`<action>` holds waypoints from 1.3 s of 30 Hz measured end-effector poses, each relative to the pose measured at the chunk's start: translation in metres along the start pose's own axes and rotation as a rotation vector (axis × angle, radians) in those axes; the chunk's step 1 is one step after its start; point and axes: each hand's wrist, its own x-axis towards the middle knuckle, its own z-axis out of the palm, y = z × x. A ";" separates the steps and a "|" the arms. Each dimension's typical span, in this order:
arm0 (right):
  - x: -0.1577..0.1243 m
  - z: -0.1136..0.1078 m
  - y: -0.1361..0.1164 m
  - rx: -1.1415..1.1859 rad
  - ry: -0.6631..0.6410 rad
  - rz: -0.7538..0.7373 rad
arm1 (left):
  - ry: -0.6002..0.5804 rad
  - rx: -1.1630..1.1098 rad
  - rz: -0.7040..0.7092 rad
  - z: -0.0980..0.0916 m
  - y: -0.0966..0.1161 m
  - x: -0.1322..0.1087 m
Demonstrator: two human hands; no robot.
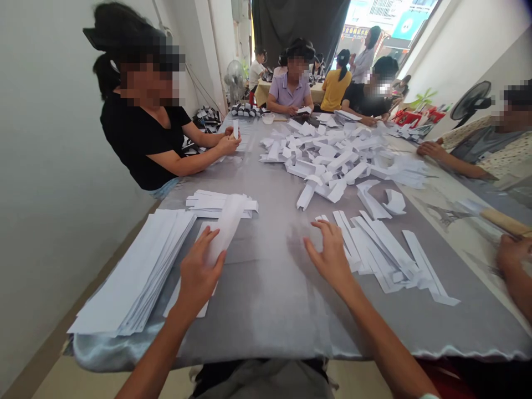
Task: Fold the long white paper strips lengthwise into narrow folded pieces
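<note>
My left hand [201,271] is closed around a white paper strip [229,219] that slants up and away from the table. Under that hand lie more flat white paper pieces [170,303]. To its left is a fanned stack of long white paper sheets [128,271], and just beyond it a smaller stack of strips [199,202]. My right hand [330,252] hovers over the table with thumb and fingers apart, nothing between them. Beside it, on the right, folded white paper strips [386,249] lie in a loose spread.
A big heap of folded white paper pieces [328,155] covers the table's far middle. Grey cloth [266,310] covers the table. A person in black [141,138] works at the left; others sit at the far side and right. A hand [515,255] rests near the right edge.
</note>
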 end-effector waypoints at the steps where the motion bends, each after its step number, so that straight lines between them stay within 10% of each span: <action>1: 0.009 0.003 -0.014 0.090 -0.048 -0.007 | -0.004 -0.071 0.008 0.004 0.011 0.007; 8: 0.087 0.029 -0.079 0.566 -0.439 0.237 | -0.056 -0.507 0.033 0.050 0.065 0.066; 16: 0.110 0.072 -0.062 0.820 -0.323 0.252 | -0.315 -0.695 -0.099 0.079 0.074 0.114; 39: 0.108 0.078 -0.045 0.217 -0.302 0.192 | -0.849 -1.196 -0.355 0.085 0.040 0.137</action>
